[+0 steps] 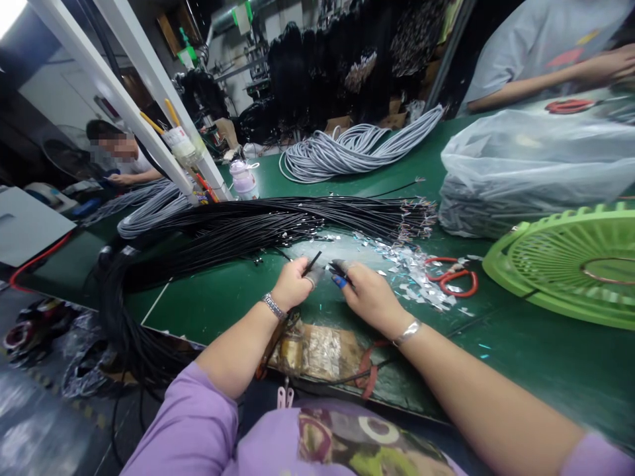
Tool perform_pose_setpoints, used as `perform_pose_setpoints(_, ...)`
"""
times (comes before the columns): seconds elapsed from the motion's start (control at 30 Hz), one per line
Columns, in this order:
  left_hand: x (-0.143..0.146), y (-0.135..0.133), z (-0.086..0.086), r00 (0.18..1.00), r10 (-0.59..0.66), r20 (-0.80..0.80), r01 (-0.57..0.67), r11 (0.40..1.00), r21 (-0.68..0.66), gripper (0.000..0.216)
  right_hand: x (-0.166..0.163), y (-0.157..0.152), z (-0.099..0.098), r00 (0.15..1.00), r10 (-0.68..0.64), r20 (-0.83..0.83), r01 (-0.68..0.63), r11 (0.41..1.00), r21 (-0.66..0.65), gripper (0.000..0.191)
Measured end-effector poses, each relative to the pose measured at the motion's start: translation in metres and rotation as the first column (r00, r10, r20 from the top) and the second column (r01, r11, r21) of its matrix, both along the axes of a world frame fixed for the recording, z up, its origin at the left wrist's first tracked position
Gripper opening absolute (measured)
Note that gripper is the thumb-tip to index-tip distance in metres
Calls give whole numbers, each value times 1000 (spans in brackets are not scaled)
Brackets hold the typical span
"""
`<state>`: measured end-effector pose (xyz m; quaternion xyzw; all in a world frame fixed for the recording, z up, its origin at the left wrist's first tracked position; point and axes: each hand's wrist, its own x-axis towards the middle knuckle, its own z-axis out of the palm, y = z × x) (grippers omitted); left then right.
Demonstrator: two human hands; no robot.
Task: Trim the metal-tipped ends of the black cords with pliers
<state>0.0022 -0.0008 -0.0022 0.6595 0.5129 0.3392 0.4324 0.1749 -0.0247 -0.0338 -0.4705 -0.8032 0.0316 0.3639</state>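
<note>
My left hand (pixel 294 284) is closed on a black cable (pixel 313 260), whose short end sticks up past the thumb. Just to its right, my right hand (pixel 371 294) is closed too, with dark covering and a bit of blue (pixel 340 281) on its fingertips. What those fingers pinch, if anything, is too small and dark to make out. A small gap separates the two hands. Behind them lies a long bundle of black cables (pixel 278 215), its stripped ends with thin coloured wires toward the right. Scraps of foil and clippings (pixel 417 281) are scattered beside my right hand.
Red-handled scissors (pixel 469 283) and a green fan (pixel 570 264) are at the right, before a plastic bag (pixel 536 165). Grey cable coils (pixel 342 155) and a bottle (pixel 243 180) stand behind. A taped block (pixel 322 350) sits at the near edge. Two people work across the table.
</note>
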Motion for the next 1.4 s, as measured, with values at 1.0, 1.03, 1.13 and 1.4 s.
perform_pose_setpoints(1.0, 0, -16, 9, 928, 14, -371, 121, 933, 338, 13, -11, -6, 10, 525, -273, -807, -447, 718, -533, 16)
perform_pose_setpoints(1.03, 0, -16, 10, 931, 20, -365, 113, 934, 340, 14, -10, -6, 10, 558, -249, -791, -422, 735, -530, 13)
perform_pose_setpoints(1.13, -1, -15, 10, 940, 38, -338, 86, 935, 345, 16, -8, -5, 11, 633, -196, -749, -348, 792, -501, 12)
perform_pose_setpoints(1.4, 0, -15, 12, 952, 42, -303, 63, 942, 329, 20, -10, -5, 15, 638, -144, -756, -339, 829, -444, 22)
